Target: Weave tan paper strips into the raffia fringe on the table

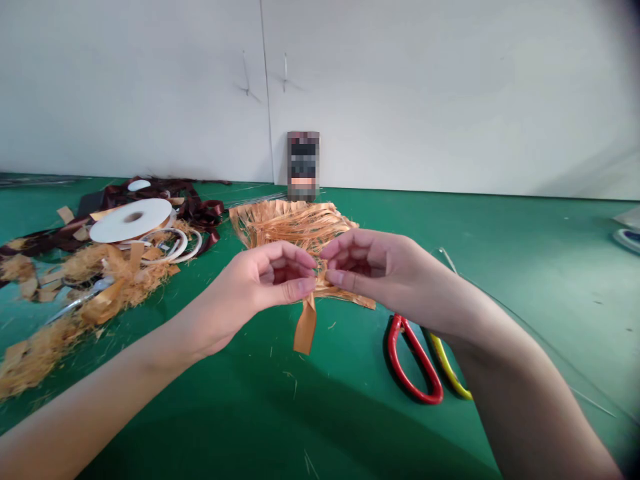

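Observation:
Both hands meet at the middle of the view, fingertips close together. My left hand [273,277] is closed in a pinch on a short strip of tan satin ribbon [305,330], whose flat end hangs below the thumb. My right hand [373,267] also pinches, its thumb and forefinger at the ribbon's upper part, where loose threads show; how much it grips is partly hidden by the fingers. Just behind the hands lies a pile of frayed tan ribbon pieces [295,223] with long loose threads. Scissors [417,367] with one red and one yellow handle lie partly under my right wrist.
On the left of the green table [250,413] are a white ribbon spool [133,220], dark brown ribbon [200,210], white rings [187,247] and a heap of tan thread scraps [90,307]. A blurred upright device [303,167] leans against the white wall [425,100]. Thin wire [525,327] lies right.

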